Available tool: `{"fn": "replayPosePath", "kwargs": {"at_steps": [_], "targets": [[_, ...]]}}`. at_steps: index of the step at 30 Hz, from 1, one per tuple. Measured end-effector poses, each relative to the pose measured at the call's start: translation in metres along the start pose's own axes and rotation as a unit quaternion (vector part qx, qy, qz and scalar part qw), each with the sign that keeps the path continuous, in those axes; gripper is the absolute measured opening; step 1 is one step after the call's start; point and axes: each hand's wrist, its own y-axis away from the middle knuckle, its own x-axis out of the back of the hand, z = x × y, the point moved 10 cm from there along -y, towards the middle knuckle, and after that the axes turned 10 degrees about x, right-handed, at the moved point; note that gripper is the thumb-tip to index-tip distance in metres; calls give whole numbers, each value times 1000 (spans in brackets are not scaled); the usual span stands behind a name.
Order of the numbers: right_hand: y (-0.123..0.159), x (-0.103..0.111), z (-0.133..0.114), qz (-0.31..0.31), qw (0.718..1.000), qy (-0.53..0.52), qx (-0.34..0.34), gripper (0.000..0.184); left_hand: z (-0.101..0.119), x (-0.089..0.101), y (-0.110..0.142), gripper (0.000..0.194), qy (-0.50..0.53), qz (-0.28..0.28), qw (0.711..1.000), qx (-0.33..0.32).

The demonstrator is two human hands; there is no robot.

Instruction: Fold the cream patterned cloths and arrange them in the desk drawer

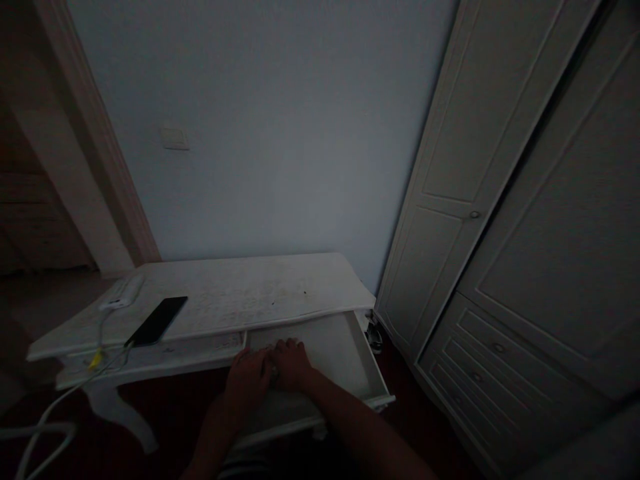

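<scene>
In dim light, a white table point(240, 293) has its right drawer point(373, 383) pulled open. Both my hands are inside that drawer, side by side and touching. My left hand point(249, 381) lies palm down with fingers together. My right hand point(291, 363) rests next to it, fingers curled slightly onto the drawer's floor. Anything beneath the hands is hidden, and the drawer's visible floor looks bare.
A black phone point(157, 320) lies on the tabletop's left front, beside a white power strip point(123, 293) with cables point(55, 407) trailing off the edge. A white wardrobe point(525, 233) stands close on the right. A wall switch point(174, 138) is on the back wall.
</scene>
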Motion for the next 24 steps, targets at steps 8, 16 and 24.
{"fn": "replayPosePath", "kwargs": {"at_steps": [8, 16, 24], "targets": [[-1, -4, -8, -9, 1000, 16, 20, 59, -3, -6, 1, 29, -17, -14, 1000, 7], [-2, -12, -11, -11, 999, 14, 31, 63, 0, -7, 1, 28, -28, -24, 999, -3], [-3, -16, -14, -21, 999, 10, 42, 63, -1, -7, 1, 25, -32, -7, 999, -5]]}}
